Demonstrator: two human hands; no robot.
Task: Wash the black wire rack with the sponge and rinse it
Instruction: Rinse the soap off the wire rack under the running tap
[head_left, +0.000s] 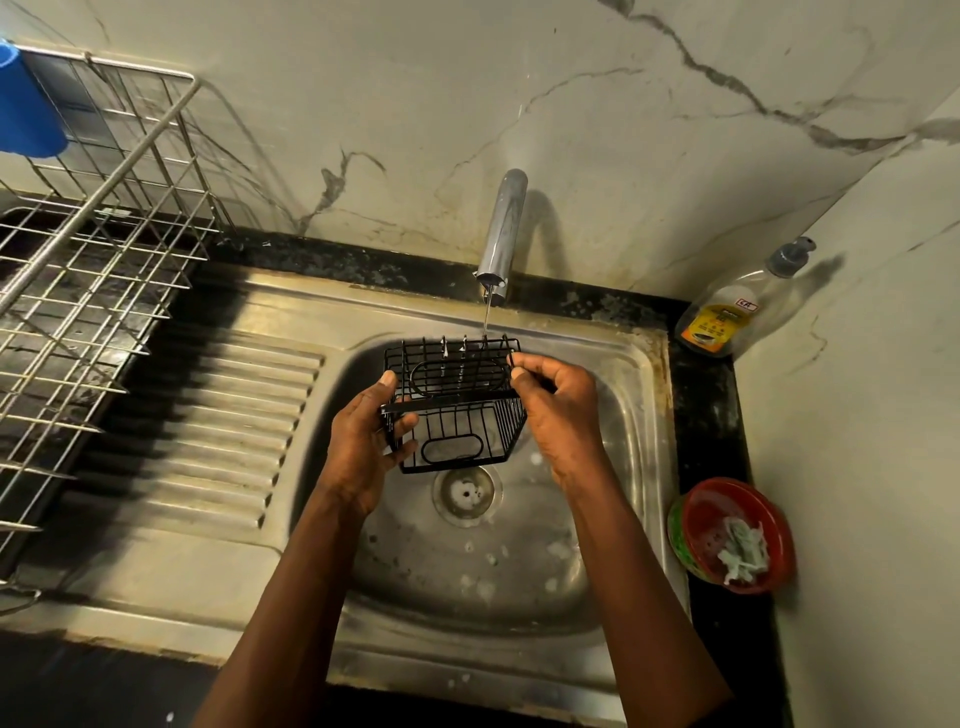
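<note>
Black wire rack (457, 402) mid-frame over sink (631, 415), under tap (501, 236) trickle | left hand (363, 441), right hand (558, 408) each pinching an end | step: likely rinsing | next: turn rack so water reaches every wire

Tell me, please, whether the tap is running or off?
Running: a thin stream falls from the tap onto the black wire rack held over the sink.

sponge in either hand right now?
No: both the left hand and the right hand grip the black wire rack by its sides, with no sponge in sight.
</note>
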